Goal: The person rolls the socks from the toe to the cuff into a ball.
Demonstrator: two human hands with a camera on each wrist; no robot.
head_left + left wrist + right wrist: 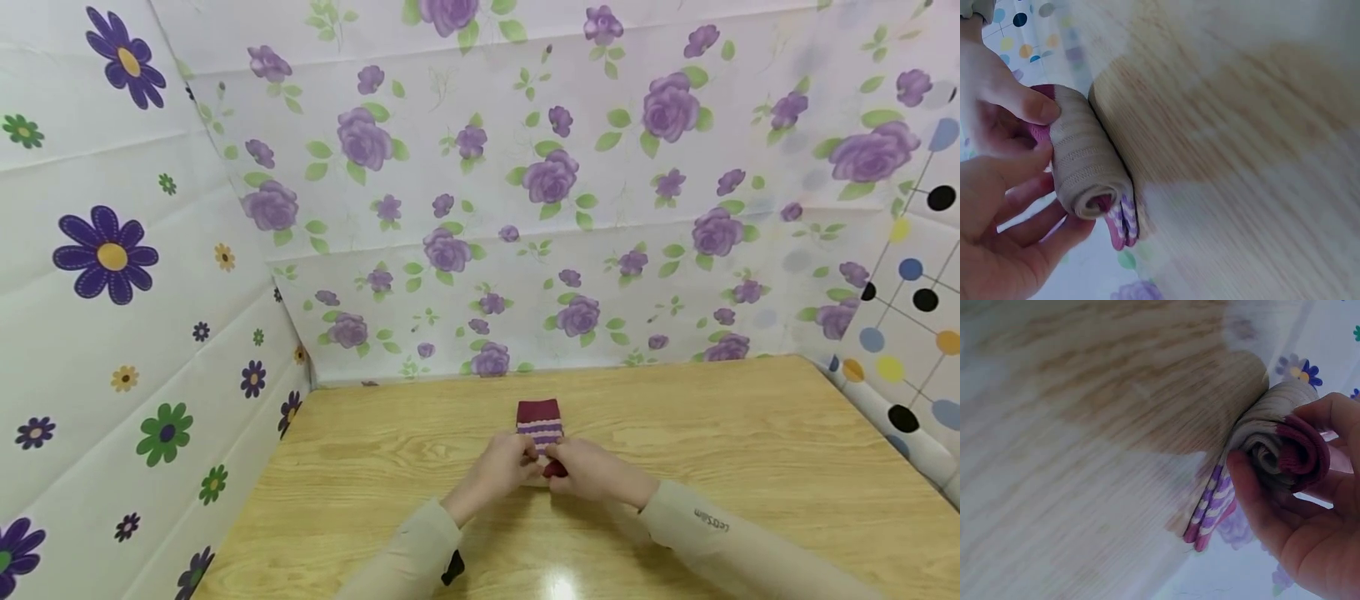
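A pair of socks [539,412], maroon at the cuff with purple and white stripes, lies on the table, its near end wound into a roll. Both hands hold this roll, one from each side. The left hand [501,468] pinches its left part; in the left wrist view the beige, ribbed roll [1088,150] shows a spiral end. The right hand [596,471] grips the other end, where the right wrist view shows maroon fabric [1302,450] in the coil. Two striped layers [1213,500] stick out flat beyond the roll.
The wooden table [375,450] carries the socks near its middle. A small black object [453,568] shows beside the left sleeve, partly hidden. Flower-patterned sheets [450,167] hang behind and to the left, and a dotted sheet [922,333] at the right.
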